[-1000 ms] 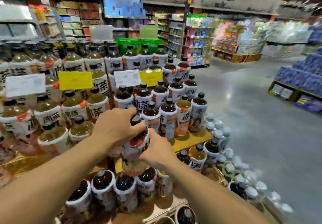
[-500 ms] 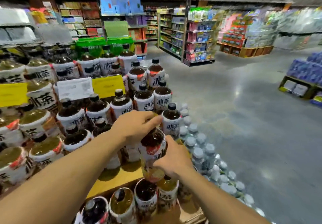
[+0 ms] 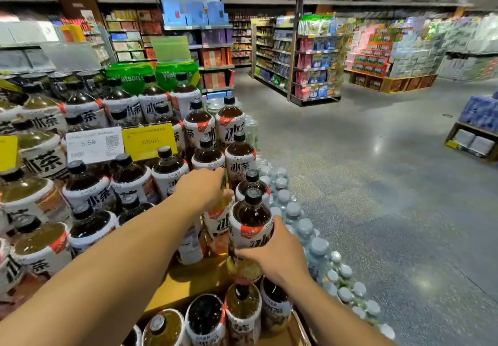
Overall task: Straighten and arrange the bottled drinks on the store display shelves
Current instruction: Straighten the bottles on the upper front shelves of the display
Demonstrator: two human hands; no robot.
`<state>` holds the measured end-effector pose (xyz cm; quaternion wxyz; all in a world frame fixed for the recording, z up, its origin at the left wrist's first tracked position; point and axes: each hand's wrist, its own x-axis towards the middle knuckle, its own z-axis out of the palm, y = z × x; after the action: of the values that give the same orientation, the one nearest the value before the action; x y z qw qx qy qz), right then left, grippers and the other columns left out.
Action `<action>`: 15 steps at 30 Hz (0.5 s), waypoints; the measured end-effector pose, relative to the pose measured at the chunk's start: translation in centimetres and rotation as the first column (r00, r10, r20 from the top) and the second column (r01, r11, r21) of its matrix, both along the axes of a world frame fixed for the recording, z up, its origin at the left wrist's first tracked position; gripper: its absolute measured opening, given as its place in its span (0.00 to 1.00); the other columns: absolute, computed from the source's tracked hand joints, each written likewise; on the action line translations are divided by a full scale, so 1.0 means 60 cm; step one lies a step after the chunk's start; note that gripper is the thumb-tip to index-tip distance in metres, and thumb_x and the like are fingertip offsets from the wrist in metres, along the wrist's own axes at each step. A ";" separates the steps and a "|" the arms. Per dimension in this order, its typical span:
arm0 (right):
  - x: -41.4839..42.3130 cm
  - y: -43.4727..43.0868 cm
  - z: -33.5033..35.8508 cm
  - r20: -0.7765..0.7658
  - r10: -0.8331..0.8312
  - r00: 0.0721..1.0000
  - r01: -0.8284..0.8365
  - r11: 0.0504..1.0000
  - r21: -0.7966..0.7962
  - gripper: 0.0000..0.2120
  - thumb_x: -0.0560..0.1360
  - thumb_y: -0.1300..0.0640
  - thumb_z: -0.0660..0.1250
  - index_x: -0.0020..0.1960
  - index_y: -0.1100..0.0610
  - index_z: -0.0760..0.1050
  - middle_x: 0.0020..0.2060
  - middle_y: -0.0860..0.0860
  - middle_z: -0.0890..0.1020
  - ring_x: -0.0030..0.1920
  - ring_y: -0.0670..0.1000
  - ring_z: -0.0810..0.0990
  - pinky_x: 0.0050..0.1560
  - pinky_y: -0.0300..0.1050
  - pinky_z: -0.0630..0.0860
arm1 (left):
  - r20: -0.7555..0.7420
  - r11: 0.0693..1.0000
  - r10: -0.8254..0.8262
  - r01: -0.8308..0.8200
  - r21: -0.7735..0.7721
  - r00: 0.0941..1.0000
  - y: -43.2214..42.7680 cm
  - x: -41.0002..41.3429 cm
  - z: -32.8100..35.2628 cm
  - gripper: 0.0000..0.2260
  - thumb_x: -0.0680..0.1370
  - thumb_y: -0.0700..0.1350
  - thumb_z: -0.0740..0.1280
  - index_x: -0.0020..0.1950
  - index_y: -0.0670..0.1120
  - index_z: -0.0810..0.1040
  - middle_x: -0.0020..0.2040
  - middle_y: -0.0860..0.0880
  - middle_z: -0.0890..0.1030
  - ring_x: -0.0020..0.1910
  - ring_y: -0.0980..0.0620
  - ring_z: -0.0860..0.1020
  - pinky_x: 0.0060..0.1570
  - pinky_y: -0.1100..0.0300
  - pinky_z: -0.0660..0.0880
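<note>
- A dark tea bottle (image 3: 252,221) with a black cap, a white sleeve label printed in black characters and a red-orange tab is held upright at the end of a wooden display tier (image 3: 194,275), at six o'clock from frame centre.
- The right hand (image 3: 272,254) wraps its fingers round the bottle's lower label.
- The left hand (image 3: 202,189) curls down over the top of an amber tea bottle (image 3: 219,220), gripping it; that bottle touches the dark one at its nine o'clock.
- The amber bottle's cap is hidden under the palm.
- The dark bottle's base is behind the right hand, so whether it rests on the tier cannot be told.
- Bottles at the frame's six o'clock are cut off by the bottom edge, and those at nine o'clock are blurred.
- Pale-capped water bottles (image 3: 304,227) crowd just beside the dark bottle at its three o'clock.
- A bare strip of tier lies at its seven o'clock.
- Open speckled floor (image 3: 377,184) spreads from one to four o'clock.
</note>
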<state>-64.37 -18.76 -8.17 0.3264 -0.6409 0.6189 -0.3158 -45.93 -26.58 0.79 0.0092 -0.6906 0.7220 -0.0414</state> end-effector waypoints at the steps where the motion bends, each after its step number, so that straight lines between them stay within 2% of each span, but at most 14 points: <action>1: 0.000 0.000 0.001 -0.006 -0.003 1.000 0.003 1.000 0.003 0.40 0.55 0.36 0.81 0.61 0.42 0.67 0.55 0.42 0.82 0.55 0.47 0.81 0.55 0.45 0.79 | -0.011 1.000 -0.003 0.002 -0.005 1.000 0.008 -0.001 0.001 0.19 0.80 0.62 0.63 0.52 0.46 0.68 0.41 0.48 0.73 0.42 0.45 0.74 0.38 0.51 0.74; 6: 0.009 -0.001 0.010 -0.058 -0.015 0.998 0.015 1.000 -0.007 0.37 0.57 0.37 0.80 0.60 0.46 0.68 0.52 0.44 0.83 0.52 0.49 0.82 0.52 0.47 0.81 | 0.009 0.993 -0.009 0.010 -0.115 1.000 0.050 -0.001 0.016 0.16 0.82 0.60 0.59 0.50 0.47 0.64 0.35 0.50 0.69 0.38 0.45 0.73 0.34 0.53 0.72; 10: 0.013 0.003 0.016 -0.089 -0.039 0.995 0.038 0.999 -0.005 0.39 0.58 0.38 0.80 0.63 0.47 0.68 0.53 0.46 0.83 0.52 0.50 0.82 0.49 0.46 0.80 | 0.043 0.961 -0.010 0.021 -0.276 0.999 0.083 0.017 0.073 0.15 0.82 0.58 0.59 0.48 0.47 0.66 0.33 0.49 0.72 0.31 0.49 0.72 0.29 0.54 0.70; 15: 0.020 0.009 0.025 -0.056 -0.102 0.993 0.103 0.994 0.026 0.41 0.58 0.38 0.81 0.64 0.49 0.68 0.56 0.48 0.83 0.55 0.53 0.81 0.49 0.48 0.79 | 0.065 0.929 -0.084 0.102 -0.355 0.994 0.140 0.033 0.148 0.15 0.81 0.59 0.60 0.48 0.49 0.66 0.32 0.50 0.71 0.30 0.49 0.70 0.30 0.55 0.72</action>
<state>-63.15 -18.19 -6.66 0.3020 -0.6118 0.6643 -0.3053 -43.93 -18.18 9.65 -0.1010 -0.6444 0.7340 -0.1892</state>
